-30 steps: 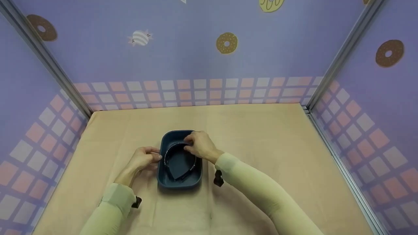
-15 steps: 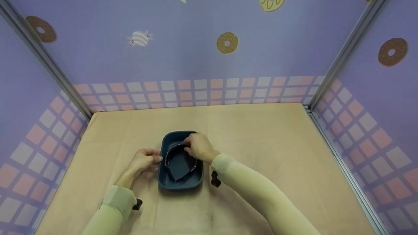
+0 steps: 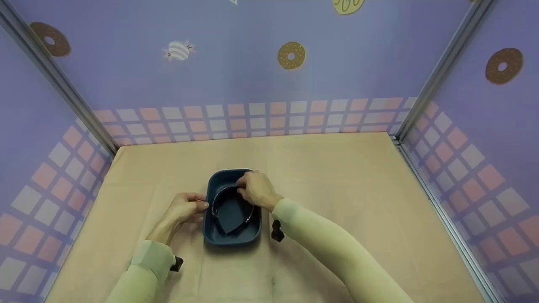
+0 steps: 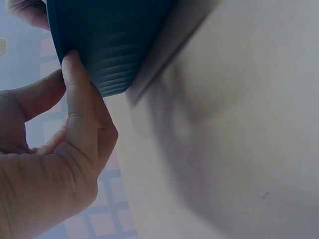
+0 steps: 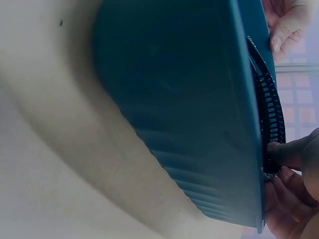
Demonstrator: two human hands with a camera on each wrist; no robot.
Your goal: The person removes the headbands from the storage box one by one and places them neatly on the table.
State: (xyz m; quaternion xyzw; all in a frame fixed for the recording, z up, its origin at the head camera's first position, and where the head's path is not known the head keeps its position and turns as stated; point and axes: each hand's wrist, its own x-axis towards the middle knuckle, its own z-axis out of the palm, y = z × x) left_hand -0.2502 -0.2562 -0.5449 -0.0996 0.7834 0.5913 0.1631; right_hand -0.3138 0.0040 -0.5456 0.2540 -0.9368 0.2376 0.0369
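A dark teal rectangular tub [image 3: 232,241] with rounded corners and a ribbed lower wall stands on the table. Inside it lies a black toothed headband [image 3: 214,206], its curve toward the far side and its ends toward the near side. My left hand [image 3: 183,208] pinches the tub's left rim between thumb and fingers, as the left wrist view also shows. At the far right of the tub, my right hand [image 3: 259,189] pinches the headband near its curve. In the right wrist view, the thumb lies on the headband's [image 5: 271,107] toothed inner side, fingers at the rim.
A beige cloth [image 3: 328,176] covers the table under the tub. Purple walls [image 3: 236,80] with pink and white checks and printed doughnuts enclose the back and both sides. Metal posts [image 3: 442,67] stand at the corners.
The right hand and its sleeve have shifted slightly left and toward the near side. Both hands keep their hold, and the tub and headband stay practically in place.
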